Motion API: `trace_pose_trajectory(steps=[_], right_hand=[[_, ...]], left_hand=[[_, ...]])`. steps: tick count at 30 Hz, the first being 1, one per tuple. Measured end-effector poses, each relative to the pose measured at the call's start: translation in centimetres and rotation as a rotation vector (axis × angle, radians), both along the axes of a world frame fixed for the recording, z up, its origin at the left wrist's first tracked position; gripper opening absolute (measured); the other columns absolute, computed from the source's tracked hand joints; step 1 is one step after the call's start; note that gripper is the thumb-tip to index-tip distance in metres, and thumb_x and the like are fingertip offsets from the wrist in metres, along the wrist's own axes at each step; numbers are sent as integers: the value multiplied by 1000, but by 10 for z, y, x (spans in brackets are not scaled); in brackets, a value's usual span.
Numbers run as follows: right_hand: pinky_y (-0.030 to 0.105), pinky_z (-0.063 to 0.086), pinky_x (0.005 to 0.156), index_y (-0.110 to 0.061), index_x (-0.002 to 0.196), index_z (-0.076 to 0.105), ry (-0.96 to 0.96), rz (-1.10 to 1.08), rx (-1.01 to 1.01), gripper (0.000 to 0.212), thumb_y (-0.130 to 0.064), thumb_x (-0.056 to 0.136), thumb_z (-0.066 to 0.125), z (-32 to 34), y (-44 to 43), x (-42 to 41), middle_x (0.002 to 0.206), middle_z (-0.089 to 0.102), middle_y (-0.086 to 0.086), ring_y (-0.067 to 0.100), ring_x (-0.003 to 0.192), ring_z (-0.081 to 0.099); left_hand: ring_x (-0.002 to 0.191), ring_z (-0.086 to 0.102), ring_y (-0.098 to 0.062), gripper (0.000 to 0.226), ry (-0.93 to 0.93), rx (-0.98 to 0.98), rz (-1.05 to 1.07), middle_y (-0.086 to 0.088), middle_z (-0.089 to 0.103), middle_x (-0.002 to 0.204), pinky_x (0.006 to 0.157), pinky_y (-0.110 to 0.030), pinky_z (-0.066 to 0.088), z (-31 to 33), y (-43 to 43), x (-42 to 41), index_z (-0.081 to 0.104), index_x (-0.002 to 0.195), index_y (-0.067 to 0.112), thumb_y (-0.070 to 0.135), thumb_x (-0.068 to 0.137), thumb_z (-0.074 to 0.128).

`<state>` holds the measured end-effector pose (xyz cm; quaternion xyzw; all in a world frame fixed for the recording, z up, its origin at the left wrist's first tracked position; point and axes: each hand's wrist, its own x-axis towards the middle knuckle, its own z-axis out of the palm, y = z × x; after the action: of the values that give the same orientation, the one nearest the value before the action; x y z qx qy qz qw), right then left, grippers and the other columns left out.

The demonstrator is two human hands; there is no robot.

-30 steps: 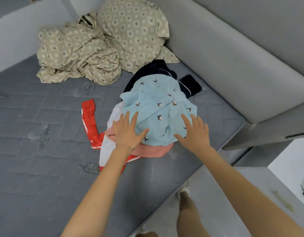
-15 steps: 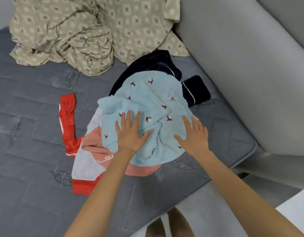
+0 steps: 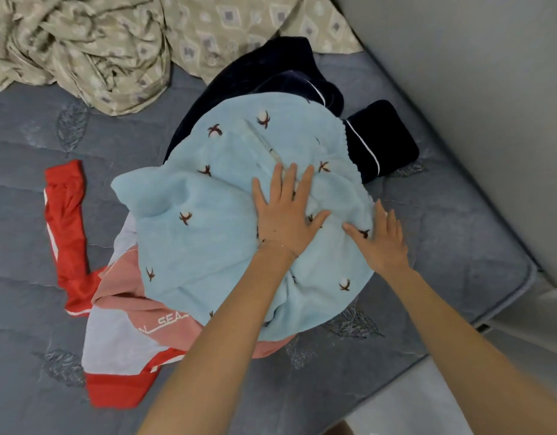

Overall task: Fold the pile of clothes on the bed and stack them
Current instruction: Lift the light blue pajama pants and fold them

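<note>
**Head view: the top garment under both hands.** The pile of clothes sits near the right edge of the bed's grey quilted mattress (image 3: 26, 246). A light-blue fleece garment with small dark embroidered motifs (image 3: 208, 233) lies crumpled on top. Under it are a pink, white and red sports jersey (image 3: 123, 334) and a navy velvety garment with white piping (image 3: 380, 142). The left hand (image 3: 286, 215) lies flat on the middle of the blue garment with its fingers straight and spread. The right hand (image 3: 382, 237) lies flat just beside it, near the garment's right edge. Neither hand grasps anything. A crumpled beige patterned sheet (image 3: 82, 42) lies beyond the pile.

The step in hand appears to be taking up the top garment for folding; nothing is folded or stacked yet. Done well, it likely calls for three things:
- Find two matching edges — shoulders or hem — rather than a bunched middle.
- Lift the blue garment alone, so that the jersey beneath does not drag along.
- Spread it on the bare mattress to the left before the first fold.
</note>
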<state>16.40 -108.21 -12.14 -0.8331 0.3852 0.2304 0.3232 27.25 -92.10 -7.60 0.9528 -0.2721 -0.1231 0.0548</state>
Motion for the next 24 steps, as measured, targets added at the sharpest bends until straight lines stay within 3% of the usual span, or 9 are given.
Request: trace_pose_trajectory(steps=[3, 5, 7, 9, 11, 14, 17, 20, 24], right_hand=[[53, 11, 118, -29, 152, -9, -82, -128, 117, 105, -68, 79, 56, -7, 2, -10, 161, 0, 3, 24, 148, 2], [49, 19, 117, -22, 153, -3, -190, -221, 169, 110, -55, 78, 70, -4, 4, -8, 158, 13, 7, 25, 145, 14], [40, 36, 105, -11, 153, 10, -242, -276, 182, 105, -39, 77, 77, 2, 6, -2, 135, 39, 12, 25, 124, 40], [28, 41, 83, -3, 142, 39, -238, -255, 174, 75, -25, 81, 76, 10, 6, 3, 103, 51, 9, 18, 93, 49], [26, 42, 76, 0, 119, 61, -218, -254, 203, 37, -13, 86, 70, 23, 8, 7, 95, 62, 13, 16, 84, 52], [24, 42, 71, 3, 101, 68, -260, -283, 200, 16, -4, 88, 62, 50, 12, 10, 91, 65, 15, 19, 83, 56], [30, 46, 67, 3, 90, 64, -365, -314, 240, 11, -6, 90, 60, 83, 18, 16, 87, 63, 15, 20, 80, 57], [24, 40, 61, -11, 86, 50, -452, -360, 333, 12, -16, 96, 53, 126, 37, 20, 80, 51, 1, 12, 73, 48], [14, 36, 57, -18, 78, 46, -546, -237, 333, 19, -19, 96, 53, 196, 88, 20, 75, 48, -7, 5, 67, 45]], left_hand=[[144, 21, -27, 74, -74, -11, 2, -3, 34, 151, 113, -58, 2, -7, 0, 1, 20, 151, 25, 63, 88, 30], [131, 41, -28, 66, -155, -67, 17, -3, 54, 130, 109, -61, 18, -11, -1, 3, 43, 141, 20, 56, 86, 45], [115, 48, -26, 51, -212, -133, 35, -2, 62, 107, 103, -62, 29, -11, -1, 5, 61, 121, 18, 45, 79, 68], [103, 47, -23, 37, -220, -168, 48, -1, 63, 91, 98, -62, 35, -4, -1, 7, 68, 99, 17, 29, 67, 81], [95, 53, -25, 35, -195, -169, 47, -2, 64, 82, 93, -59, 41, 10, 2, 8, 69, 85, 15, 7, 53, 83], [88, 62, -32, 32, -26, -272, 101, -10, 66, 84, 85, -49, 46, 39, 12, 5, 68, 85, 7, -10, 58, 67], [70, 58, -27, 7, -25, -449, 177, -11, 61, 80, 59, -29, 38, 76, 32, -2, 62, 84, 5, 0, 79, 64], [71, 50, -15, 15, -39, -592, 289, -3, 55, 83, 55, -29, 37, 114, 62, -15, 55, 84, 8, 19, 95, 55], [67, 39, -7, 23, -43, -673, 432, 3, 47, 77, 57, -27, 32, 168, 118, -54, 49, 77, 8, 20, 96, 55]])
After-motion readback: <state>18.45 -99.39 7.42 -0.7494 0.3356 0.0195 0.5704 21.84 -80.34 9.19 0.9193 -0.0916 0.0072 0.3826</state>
